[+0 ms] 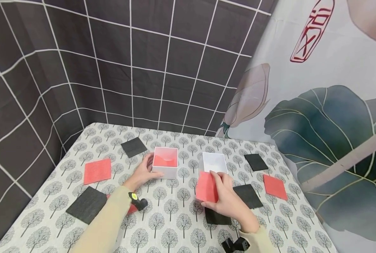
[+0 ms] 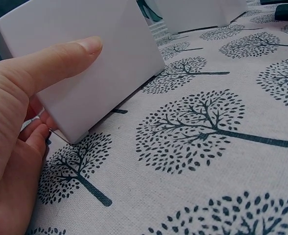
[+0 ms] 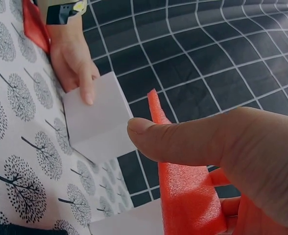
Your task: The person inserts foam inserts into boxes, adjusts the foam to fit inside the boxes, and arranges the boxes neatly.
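Note:
My left hand [image 1: 142, 173] grips a white open-topped box [image 1: 165, 172] at its left side, thumb along the front wall in the left wrist view. Something red lies inside that box. A red square of felt-like cloth [image 1: 206, 187] hangs from my right hand [image 1: 227, 196], pinched between thumb and fingers. This piece is in front of a second white box [image 1: 214, 161], part of which it hides. The right wrist view shows the red cloth [image 3: 185, 196] under the thumb, upright and slightly bent.
Black cloth squares lie left [image 1: 90, 204], back left [image 1: 133, 147], right [image 1: 248, 195] and back right [image 1: 255, 162]. Red squares lie left [image 1: 97, 171] and right [image 1: 274, 186]. Another black square [image 1: 218, 216] is under my right hand. A tree-print cloth covers the table [image 1: 169, 225]; a dark gridded curtain [image 1: 112, 70] hangs behind.

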`<move>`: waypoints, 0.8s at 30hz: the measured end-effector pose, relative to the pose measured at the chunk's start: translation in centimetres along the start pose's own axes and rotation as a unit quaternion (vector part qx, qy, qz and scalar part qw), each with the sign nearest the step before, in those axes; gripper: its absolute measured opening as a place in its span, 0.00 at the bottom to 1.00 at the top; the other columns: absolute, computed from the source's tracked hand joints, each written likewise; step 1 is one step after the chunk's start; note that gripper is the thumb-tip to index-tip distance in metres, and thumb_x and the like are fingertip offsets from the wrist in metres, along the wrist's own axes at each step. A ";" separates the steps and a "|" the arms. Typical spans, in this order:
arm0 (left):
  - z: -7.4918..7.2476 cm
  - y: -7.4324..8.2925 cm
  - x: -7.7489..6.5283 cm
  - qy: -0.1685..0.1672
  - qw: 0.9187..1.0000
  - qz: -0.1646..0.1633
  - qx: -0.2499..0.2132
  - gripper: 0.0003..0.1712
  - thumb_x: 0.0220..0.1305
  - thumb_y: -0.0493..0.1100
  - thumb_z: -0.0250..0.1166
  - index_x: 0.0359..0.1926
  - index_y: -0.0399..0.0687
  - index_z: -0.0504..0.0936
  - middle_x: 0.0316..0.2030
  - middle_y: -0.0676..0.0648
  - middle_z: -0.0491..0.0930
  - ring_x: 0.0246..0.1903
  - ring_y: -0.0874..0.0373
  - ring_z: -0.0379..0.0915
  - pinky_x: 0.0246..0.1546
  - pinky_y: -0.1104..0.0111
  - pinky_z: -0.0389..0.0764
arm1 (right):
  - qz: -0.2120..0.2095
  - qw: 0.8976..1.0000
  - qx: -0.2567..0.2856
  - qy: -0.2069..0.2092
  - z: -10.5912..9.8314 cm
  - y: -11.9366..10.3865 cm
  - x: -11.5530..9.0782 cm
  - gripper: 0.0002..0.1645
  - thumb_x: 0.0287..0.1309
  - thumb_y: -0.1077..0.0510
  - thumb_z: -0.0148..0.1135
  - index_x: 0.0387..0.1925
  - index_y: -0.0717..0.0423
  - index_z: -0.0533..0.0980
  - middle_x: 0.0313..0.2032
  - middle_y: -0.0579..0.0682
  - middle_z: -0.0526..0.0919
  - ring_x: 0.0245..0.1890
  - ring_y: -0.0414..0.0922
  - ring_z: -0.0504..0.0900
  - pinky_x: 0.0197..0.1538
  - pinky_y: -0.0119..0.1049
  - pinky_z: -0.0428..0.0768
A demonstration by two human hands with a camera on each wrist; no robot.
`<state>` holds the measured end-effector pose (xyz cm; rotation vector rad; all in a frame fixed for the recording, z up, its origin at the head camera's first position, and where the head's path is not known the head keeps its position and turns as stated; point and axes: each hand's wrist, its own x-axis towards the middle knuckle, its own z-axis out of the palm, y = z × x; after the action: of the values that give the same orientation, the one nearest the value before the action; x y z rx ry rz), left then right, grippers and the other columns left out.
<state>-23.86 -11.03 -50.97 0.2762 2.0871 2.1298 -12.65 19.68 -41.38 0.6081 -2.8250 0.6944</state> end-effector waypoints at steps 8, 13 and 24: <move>0.3 2.1 -0.9 -0.016 1.000 -0.001 -0.002 0.59 0.39 0.28 0.74 0.69 0.38 0.47 0.67 0.36 0.52 0.67 0.46 0.49 0.66 0.63 0.56 | -0.016 1.000 -0.003 -0.001 0.3 -0.4 1.1 0.64 0.26 0.49 0.81 0.66 0.62 0.56 0.51 0.61 0.63 0.48 0.53 0.62 0.43 0.45 0.76; 0.2 1.3 -0.6 -0.012 1.000 0.002 -0.001 0.60 0.38 0.30 0.75 0.69 0.40 0.48 0.67 0.38 0.53 0.66 0.47 0.50 0.65 0.63 0.56 | -0.012 1.000 0.006 -0.013 0.4 -0.6 1.8 0.63 0.28 0.48 0.80 0.66 0.59 0.57 0.52 0.61 0.62 0.48 0.52 0.63 0.43 0.43 0.76; -0.1 -0.7 0.1 -0.008 1.000 0.016 -0.001 0.62 0.35 0.34 0.78 0.69 0.43 0.49 0.67 0.40 0.54 0.66 0.49 0.52 0.63 0.68 0.59 | -0.017 0.999 0.015 -0.035 0.8 -1.0 3.3 0.62 0.32 0.46 0.78 0.68 0.56 0.55 0.58 0.58 0.60 0.53 0.51 0.60 0.47 0.45 0.75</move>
<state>-24.02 -11.09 -51.65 0.3280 2.0846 2.1397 -15.27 17.38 -40.85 0.6981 -2.8659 0.7246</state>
